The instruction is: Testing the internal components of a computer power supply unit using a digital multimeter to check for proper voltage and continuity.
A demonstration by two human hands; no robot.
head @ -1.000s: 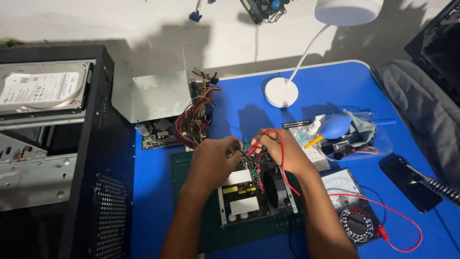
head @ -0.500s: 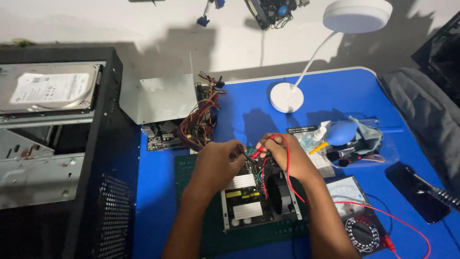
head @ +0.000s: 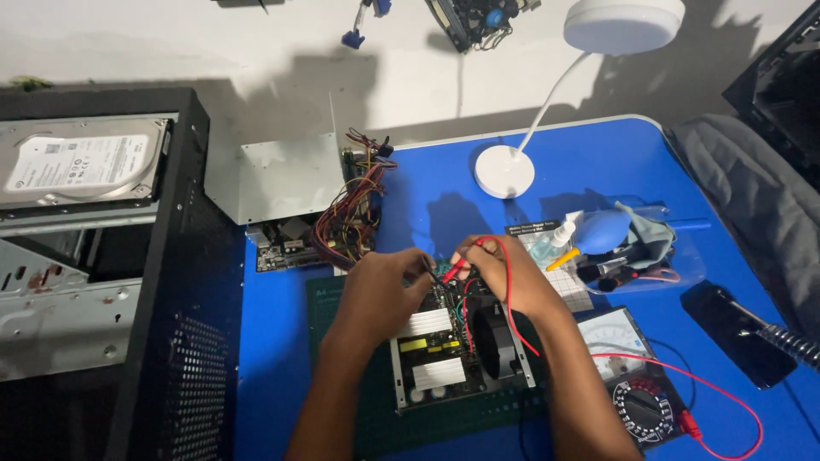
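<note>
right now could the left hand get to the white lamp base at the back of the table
Probably yes: bare blue table lies between the left hand and lamp base, though that hand holds a black probe.

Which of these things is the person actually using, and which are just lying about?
In use: left hand, right hand, red probe, open power supply, multimeter.
Lying about: lamp, hard drive, blue blower, phone.

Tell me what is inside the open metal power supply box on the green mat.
Inside the open metal power supply box: two silver finned heatsinks, a black round fan, and coloured wires. The left hand and right hand cover its far end, hiding what the red probe touches.
</note>
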